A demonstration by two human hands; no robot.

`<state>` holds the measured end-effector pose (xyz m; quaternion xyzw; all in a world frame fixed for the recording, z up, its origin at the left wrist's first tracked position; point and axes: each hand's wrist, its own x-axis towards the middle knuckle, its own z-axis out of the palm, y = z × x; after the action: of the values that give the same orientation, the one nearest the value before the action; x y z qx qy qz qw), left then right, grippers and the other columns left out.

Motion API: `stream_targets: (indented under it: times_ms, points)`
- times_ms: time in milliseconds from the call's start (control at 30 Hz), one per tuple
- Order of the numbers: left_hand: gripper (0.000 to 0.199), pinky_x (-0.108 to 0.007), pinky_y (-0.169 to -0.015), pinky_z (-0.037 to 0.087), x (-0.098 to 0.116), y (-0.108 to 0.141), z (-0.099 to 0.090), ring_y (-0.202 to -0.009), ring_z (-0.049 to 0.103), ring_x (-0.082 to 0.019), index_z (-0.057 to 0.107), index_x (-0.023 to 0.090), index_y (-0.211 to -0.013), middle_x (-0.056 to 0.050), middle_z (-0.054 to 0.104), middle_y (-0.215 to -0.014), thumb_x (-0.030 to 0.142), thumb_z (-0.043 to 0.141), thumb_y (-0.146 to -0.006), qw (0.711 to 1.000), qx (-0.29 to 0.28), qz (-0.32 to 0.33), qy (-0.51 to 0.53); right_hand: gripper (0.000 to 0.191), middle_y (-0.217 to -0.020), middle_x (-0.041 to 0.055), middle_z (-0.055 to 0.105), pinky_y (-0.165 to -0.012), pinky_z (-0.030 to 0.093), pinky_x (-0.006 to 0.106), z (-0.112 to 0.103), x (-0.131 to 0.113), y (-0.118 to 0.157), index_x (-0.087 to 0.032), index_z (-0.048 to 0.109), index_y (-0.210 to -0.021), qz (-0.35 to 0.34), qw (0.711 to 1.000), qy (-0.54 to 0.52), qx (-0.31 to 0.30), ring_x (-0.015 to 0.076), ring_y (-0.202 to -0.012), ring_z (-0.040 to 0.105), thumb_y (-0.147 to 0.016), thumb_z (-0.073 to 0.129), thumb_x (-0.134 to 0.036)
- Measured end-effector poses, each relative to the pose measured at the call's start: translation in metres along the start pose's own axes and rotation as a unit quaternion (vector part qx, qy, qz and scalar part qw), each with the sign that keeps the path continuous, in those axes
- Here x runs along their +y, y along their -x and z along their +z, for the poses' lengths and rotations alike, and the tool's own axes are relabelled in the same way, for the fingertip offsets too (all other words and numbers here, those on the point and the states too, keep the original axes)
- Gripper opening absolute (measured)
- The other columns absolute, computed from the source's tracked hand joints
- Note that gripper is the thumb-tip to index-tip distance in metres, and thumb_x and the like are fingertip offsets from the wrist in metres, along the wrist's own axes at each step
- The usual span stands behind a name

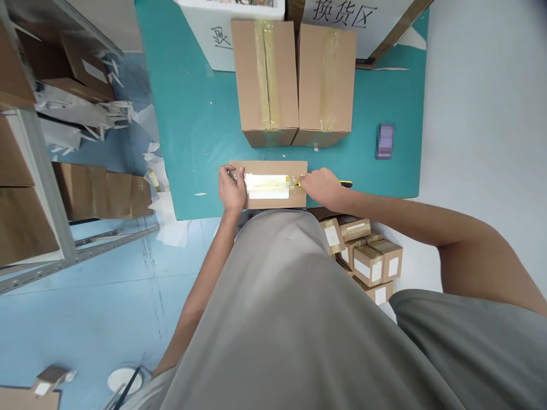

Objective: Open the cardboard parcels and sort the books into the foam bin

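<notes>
A small cardboard box (273, 201) with a white label and clear yellowish tape lies flat at the near edge of the green table (192, 142). My left hand (232, 188) grips its left end, thumb on the top face and fingers bent at the edge. At the right end, my right hand (322, 187) is closed around a yellow and black cutter (346, 184), whose tip points left over the tape. Most of the cutter is hidden by the fingers.
Two taped cartons (252, 74) (327, 80) stand behind the box, before a white bin (213, 40) and a marked container (363, 23). A blurred phone-like object (385, 141) lies right. Small boxes (368, 265) are piled below the table's right side; shelving (47, 171) stands left.
</notes>
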<state>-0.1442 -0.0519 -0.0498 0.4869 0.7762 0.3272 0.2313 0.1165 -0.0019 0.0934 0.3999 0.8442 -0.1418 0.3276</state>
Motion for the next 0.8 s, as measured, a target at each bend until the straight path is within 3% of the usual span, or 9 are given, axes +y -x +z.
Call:
stream_targets:
  times_ms: [200,633,800]
  points:
    - [0.035,-0.041,-0.11,0.05,0.001,0.002,0.006,-0.114,0.068,-0.029,0.051,0.025,-0.113,-0.013,0.067,-0.122,0.059,0.056,-0.105,1.0,0.005,0.006,0.018,0.04,-0.116,0.0238,0.08,-0.078,0.049,0.036,0.004,0.003,0.005,-0.008,0.074,-0.126,0.007,1.0,0.002,-0.006,0.0332,-0.108,0.077,-0.1,0.044,-0.001]
    - [0.031,-0.046,-0.118,0.048,0.006,0.011,0.015,-0.126,0.066,-0.028,0.055,0.022,-0.118,-0.012,0.066,-0.125,0.051,0.055,-0.107,0.999,-0.011,0.022,0.03,0.034,-0.1,0.0227,0.08,-0.072,0.042,0.033,0.032,0.013,0.035,-0.01,0.069,-0.127,0.084,0.996,0.014,-0.032,0.0321,-0.098,0.077,-0.111,0.043,-0.024]
    - [0.03,-0.048,-0.117,0.049,0.008,0.013,0.016,-0.125,0.066,-0.029,0.055,0.024,-0.119,-0.011,0.065,-0.125,0.052,0.055,-0.107,0.999,-0.01,0.021,0.029,0.034,-0.107,0.0221,0.08,-0.074,0.042,0.033,0.037,0.012,0.036,-0.011,0.07,-0.125,0.09,0.995,0.002,-0.031,0.0311,-0.101,0.077,-0.11,0.04,-0.016]
